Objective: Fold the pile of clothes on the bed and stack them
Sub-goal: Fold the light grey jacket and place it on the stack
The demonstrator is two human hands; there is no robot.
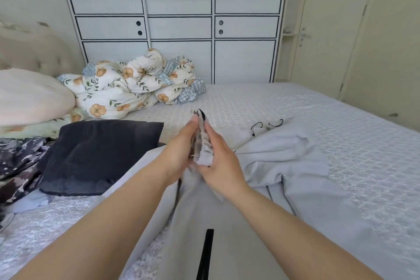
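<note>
Grey and white patterned cloth, folded small, sits sandwiched between both hands right above the pale grey garment spread on the bed. Left hand presses flat against one side of it, fingers mostly straight; right hand cups the other side with its fingers wrapped round the bottom edge. Can't tell what kind of clothing the little piece is, too blurry.

That grey garment has a black stripe near the bottom of the view and black cords at its far end. Just left of the garment lies a folded dark navy piece, and further left of that a camo-print heap. Beyond the garment, a floral duvet is bunched near a white wardrobe, with a pinkish pillow to its left.
</note>
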